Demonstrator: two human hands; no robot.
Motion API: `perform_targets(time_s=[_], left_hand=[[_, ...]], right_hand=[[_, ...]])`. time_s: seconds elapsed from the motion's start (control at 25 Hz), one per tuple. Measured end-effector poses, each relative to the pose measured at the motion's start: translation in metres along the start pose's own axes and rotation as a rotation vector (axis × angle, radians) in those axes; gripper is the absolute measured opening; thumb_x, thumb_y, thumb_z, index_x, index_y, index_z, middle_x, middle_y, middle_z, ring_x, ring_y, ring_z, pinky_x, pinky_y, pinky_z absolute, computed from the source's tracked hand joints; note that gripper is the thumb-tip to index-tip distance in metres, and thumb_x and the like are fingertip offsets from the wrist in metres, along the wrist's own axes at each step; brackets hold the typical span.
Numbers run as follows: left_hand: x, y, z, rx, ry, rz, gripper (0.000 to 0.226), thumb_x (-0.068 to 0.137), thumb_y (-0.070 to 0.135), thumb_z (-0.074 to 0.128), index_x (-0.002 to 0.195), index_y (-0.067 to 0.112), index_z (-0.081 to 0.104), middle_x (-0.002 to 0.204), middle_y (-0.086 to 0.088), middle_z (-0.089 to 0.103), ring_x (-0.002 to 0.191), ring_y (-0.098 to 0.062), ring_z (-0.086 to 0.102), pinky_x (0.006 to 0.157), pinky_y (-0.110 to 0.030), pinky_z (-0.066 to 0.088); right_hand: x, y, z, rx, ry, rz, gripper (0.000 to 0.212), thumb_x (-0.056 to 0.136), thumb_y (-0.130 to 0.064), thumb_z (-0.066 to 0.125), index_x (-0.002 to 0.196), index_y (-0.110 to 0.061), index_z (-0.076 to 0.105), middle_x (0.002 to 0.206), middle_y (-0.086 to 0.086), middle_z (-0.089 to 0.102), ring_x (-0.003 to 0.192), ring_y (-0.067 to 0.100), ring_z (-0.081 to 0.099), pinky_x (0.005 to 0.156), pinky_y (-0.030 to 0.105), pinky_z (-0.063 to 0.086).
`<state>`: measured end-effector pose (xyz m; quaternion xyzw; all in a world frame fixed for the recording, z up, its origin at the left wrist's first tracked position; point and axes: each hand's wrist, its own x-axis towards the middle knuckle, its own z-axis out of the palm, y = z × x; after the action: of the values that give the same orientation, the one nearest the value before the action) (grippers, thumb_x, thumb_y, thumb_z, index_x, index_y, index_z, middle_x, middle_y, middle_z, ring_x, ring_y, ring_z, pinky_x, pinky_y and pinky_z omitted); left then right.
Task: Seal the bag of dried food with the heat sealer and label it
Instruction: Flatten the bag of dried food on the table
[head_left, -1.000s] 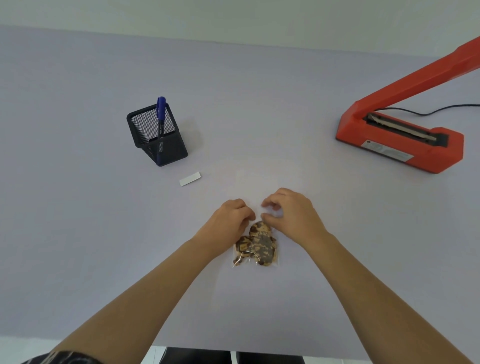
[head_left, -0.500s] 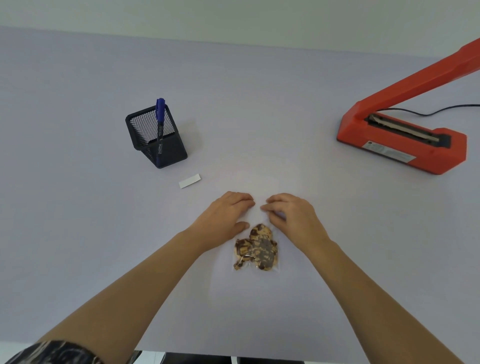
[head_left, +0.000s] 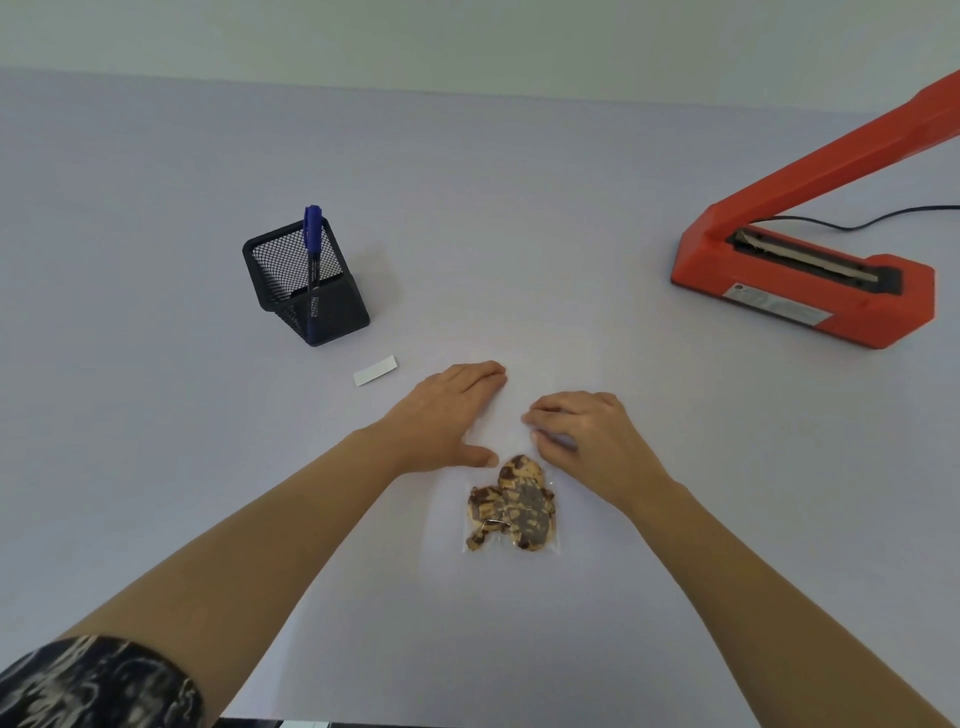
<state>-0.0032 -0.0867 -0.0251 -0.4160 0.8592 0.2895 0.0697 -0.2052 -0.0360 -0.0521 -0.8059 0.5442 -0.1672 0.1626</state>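
A clear bag of brown dried food (head_left: 514, 506) lies flat on the pale table in front of me, its empty upper part reaching under my hands. My left hand (head_left: 447, 415) rests palm down, fingers stretched out, on the bag's upper left. My right hand (head_left: 587, 431) is curled, its fingertips and thumb pinching the clear plastic at the upper right. The orange heat sealer (head_left: 810, 296) stands at the far right with its arm raised. A small white label (head_left: 375, 370) lies left of my left hand.
A black mesh pen holder (head_left: 332, 306) with a blue marker (head_left: 311, 244) stands at the back left, just beyond the label. The sealer's black cable (head_left: 883, 215) runs off to the right. A patterned sleeve (head_left: 98, 686) shows at the bottom left.
My left hand has uncurled and slid forward flat over the bag's top. My right hand has shifted slightly away from the food. The bag stays in place.
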Motion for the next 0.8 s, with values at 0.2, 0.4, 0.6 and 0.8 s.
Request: perform_targets(time_s=[0.2,0.4,0.6,0.8], left_hand=[[0.0014,-0.0015,0.0010,0.015,-0.009,0.009,0.094,0.078,0.049,0.065,0.147,0.014,0.012,0.156,-0.002,0.013,0.141,-0.017,0.013,0.115,-0.030,0.014],[0.0016,-0.0025,0.0010,0.042,-0.016,0.019,0.094,0.079,0.052,0.062,0.147,0.015,0.009,0.157,0.000,0.010,0.142,-0.016,0.012,0.114,-0.030,0.013],[-0.0008,-0.0029,0.0009,0.099,-0.002,0.020,0.093,0.080,0.056,0.058,0.148,0.018,0.007,0.157,0.002,0.008,0.142,-0.014,0.010,0.115,-0.031,0.007],[0.0005,-0.0046,0.0005,0.107,-0.005,0.011,0.096,0.077,0.059,0.058,0.147,0.020,0.005,0.157,0.004,0.007,0.142,-0.013,0.008,0.115,-0.035,0.003]], right_hand=[[0.0003,0.0006,-0.0026,-0.034,-0.020,-0.013,0.025,0.082,-0.029,0.050,0.090,-0.022,0.073,0.096,-0.006,0.072,0.090,0.008,0.062,0.078,0.028,0.031],[-0.0030,0.0056,-0.0013,-0.029,-0.054,-0.008,0.027,0.088,-0.032,0.045,0.096,-0.024,0.071,0.103,-0.009,0.070,0.096,0.005,0.058,0.076,0.035,0.035],[-0.0032,0.0043,0.0048,0.036,-0.070,0.061,0.026,0.091,-0.030,0.042,0.102,-0.021,0.063,0.110,-0.007,0.066,0.100,0.015,0.062,0.076,0.032,0.039],[-0.0045,0.0027,0.0006,-0.154,-0.135,0.097,0.043,0.087,-0.036,0.033,0.124,-0.025,0.052,0.129,-0.009,0.055,0.115,0.010,0.052,0.082,0.029,0.027]])
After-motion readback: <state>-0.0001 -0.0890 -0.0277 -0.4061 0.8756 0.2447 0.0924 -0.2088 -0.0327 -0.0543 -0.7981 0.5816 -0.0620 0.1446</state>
